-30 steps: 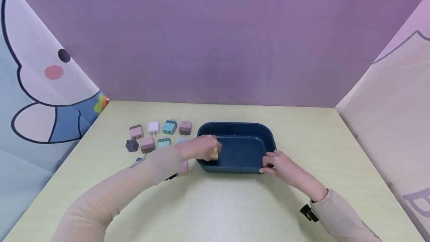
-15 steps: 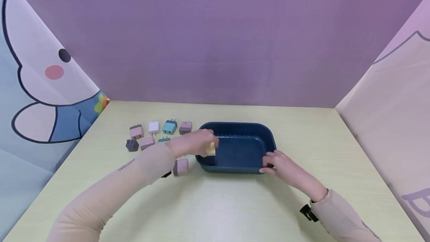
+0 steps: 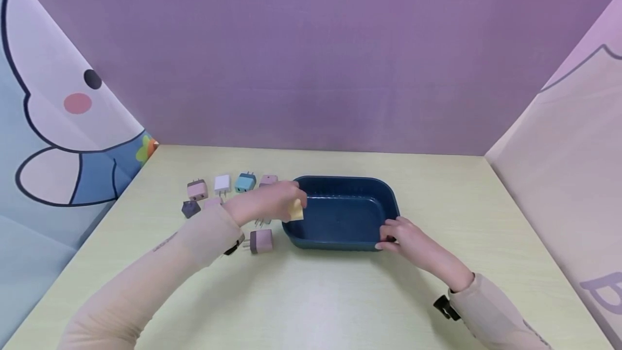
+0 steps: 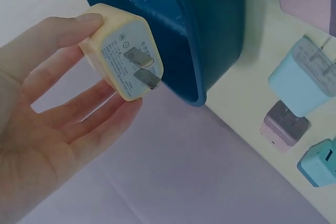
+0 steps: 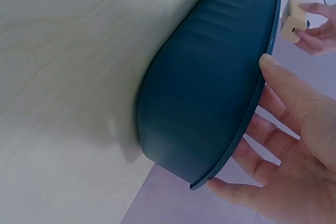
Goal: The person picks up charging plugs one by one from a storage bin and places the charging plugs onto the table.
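Observation:
Between thumb and fingers, my left hand [image 3: 277,201] pinches a pale yellow charger plug [image 4: 121,51]. In the left wrist view its two flat metal prongs and printed label face the camera. In the head view the charger hangs at the left end of a dark blue plastic bin [image 3: 340,244]. My right hand [image 3: 410,241] grips the bin's rim at the near right corner. The right wrist view shows that thumb [image 5: 270,61] on the rim, with the fingers on its other side.
Several charger plugs lie on the pale table left of the bin: pink [image 3: 196,190], white [image 3: 222,183], teal [image 3: 245,182], dark purple [image 3: 191,209] and pink-grey [image 3: 262,241]. A light blue charger [image 4: 302,82] shows in the left wrist view. My left arm covers some. A purple backdrop [image 3: 311,69] stands behind.
My left hand has moved left and slightly up with the yellow charger, from over the bin to its left edge. The pink-grey charger has come into fuller view. My right hand stays put.

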Tool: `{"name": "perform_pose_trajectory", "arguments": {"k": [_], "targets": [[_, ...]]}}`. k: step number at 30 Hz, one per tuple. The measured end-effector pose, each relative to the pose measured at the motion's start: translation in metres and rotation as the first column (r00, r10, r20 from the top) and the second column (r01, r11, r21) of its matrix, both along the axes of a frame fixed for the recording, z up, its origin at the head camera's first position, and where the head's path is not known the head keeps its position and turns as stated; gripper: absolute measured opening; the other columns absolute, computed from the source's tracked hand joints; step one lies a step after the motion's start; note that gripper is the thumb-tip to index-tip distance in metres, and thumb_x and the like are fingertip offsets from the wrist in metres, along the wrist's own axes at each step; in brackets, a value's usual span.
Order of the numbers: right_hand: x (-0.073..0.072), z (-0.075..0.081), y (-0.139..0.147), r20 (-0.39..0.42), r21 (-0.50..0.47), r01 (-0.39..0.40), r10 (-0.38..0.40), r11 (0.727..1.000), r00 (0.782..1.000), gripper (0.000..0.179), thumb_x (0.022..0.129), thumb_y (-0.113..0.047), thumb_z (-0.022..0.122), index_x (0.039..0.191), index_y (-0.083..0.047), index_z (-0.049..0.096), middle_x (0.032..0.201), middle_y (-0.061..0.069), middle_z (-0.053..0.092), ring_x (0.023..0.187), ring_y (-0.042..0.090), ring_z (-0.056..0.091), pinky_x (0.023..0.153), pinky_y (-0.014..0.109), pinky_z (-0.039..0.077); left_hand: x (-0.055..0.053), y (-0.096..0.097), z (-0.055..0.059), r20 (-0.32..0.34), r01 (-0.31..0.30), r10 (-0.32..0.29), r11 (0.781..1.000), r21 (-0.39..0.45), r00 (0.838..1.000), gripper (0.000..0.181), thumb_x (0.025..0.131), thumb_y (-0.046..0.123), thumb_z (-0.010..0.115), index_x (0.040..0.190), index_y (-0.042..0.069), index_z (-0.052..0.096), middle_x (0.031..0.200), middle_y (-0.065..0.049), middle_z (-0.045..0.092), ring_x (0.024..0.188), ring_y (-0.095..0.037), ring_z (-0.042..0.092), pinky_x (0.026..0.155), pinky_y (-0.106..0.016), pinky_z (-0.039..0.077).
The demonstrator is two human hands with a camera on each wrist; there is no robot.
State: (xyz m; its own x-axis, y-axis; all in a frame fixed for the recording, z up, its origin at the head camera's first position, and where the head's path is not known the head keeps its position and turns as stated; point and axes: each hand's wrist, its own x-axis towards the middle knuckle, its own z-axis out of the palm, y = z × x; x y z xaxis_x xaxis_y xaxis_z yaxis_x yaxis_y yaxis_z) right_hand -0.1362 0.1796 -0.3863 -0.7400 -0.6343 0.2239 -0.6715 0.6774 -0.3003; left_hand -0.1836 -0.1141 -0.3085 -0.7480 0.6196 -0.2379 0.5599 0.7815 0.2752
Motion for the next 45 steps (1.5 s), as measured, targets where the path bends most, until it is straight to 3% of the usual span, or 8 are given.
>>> {"name": "perform_pose_trajectory", "arguments": {"k": [10, 18, 24, 32, 39, 45], "targets": [[0.000, -0.001, 0.000, 0.016, 0.010, 0.005, -0.005, 1.000, 1.000, 0.017, 0.075, -0.016, 0.068, 0.066, -0.016, 0.054, 0.065, -0.013, 0.040, 0.062, 0.006, 0.035, 0.056, 0.021, 0.034, 0.002, -0.017, 0.004, -0.067, -0.009, 0.010, 1.000, 0.008, 0.998, 0.036, 0.066, 0.000, 0.072, 0.099, 0.013, 0.065, 0.099, -0.007, 0.057, 0.091, -0.025, 0.047, 0.079, -0.038, 0.043], [0.000, 0.001, 0.000, 0.007, -0.001, -0.009, 0.009, 1.000, 1.000, 0.016, 0.076, -0.015, 0.067, 0.067, -0.016, 0.054, 0.065, -0.013, 0.040, 0.062, 0.006, 0.035, 0.056, 0.021, 0.034, 0.003, -0.033, 0.001, -0.064, -0.017, 0.022, 0.996, 0.084, 0.998, 0.037, 0.062, -0.006, 0.071, 0.096, 0.007, 0.066, 0.090, -0.007, 0.053, 0.082, -0.021, 0.050, 0.070, -0.030, 0.048], [0.000, 0.001, 0.001, -0.006, -0.004, -0.015, 0.015, 1.000, 1.000, 0.016, 0.075, -0.016, 0.068, 0.066, -0.017, 0.054, 0.065, -0.013, 0.040, 0.061, 0.006, 0.035, 0.056, 0.020, 0.034, 0.007, -0.049, -0.002, -0.081, -0.019, 0.027, 0.994, 0.107, 0.996, 0.036, 0.062, -0.006, 0.070, 0.096, 0.004, 0.064, 0.096, -0.008, 0.058, 0.080, -0.020, 0.053, 0.069, -0.031, 0.048], [0.000, 0.001, 0.001, 0.009, 0.002, -0.012, 0.012, 1.000, 1.000, 0.016, 0.076, -0.016, 0.067, 0.066, -0.017, 0.054, 0.065, -0.013, 0.041, 0.062, 0.006, 0.035, 0.056, 0.021, 0.034, 0.011, -0.075, -0.003, -0.008, -0.165, 0.167, 0.978, 0.130, 0.986, 0.038, 0.065, -0.006, 0.066, 0.102, 0.005, 0.063, 0.094, -0.009, 0.056, 0.069, -0.018, 0.049, 0.057, -0.026, 0.045], [-0.001, 0.001, 0.002, 0.016, 0.001, -0.013, 0.013, 1.000, 1.000, 0.016, 0.075, -0.015, 0.068, 0.066, -0.016, 0.054, 0.065, -0.013, 0.040, 0.061, 0.006, 0.035, 0.056, 0.021, 0.034, 0.014, -0.103, 0.000, -0.022, -0.208, 0.213, 0.970, 0.126, 0.977, 0.037, 0.066, -0.003, 0.066, 0.102, 0.005, 0.063, 0.085, -0.007, 0.053, 0.062, -0.015, 0.046, 0.053, -0.026, 0.041], [-0.002, -0.001, 0.002, -0.011, -0.007, -0.023, 0.023, 1.000, 1.000, 0.018, 0.074, -0.015, 0.069, 0.065, -0.017, 0.053, 0.065, -0.013, 0.040, 0.061, 0.005, 0.034, 0.056, 0.020, 0.033, 0.015, -0.122, -0.003, -0.054, -0.221, 0.230, 0.965, 0.139, 0.972, 0.035, 0.065, -0.001, 0.068, 0.100, 0.003, 0.063, 0.087, -0.009, 0.059, 0.067, -0.017, 0.046, 0.055, -0.027, 0.040]]}}
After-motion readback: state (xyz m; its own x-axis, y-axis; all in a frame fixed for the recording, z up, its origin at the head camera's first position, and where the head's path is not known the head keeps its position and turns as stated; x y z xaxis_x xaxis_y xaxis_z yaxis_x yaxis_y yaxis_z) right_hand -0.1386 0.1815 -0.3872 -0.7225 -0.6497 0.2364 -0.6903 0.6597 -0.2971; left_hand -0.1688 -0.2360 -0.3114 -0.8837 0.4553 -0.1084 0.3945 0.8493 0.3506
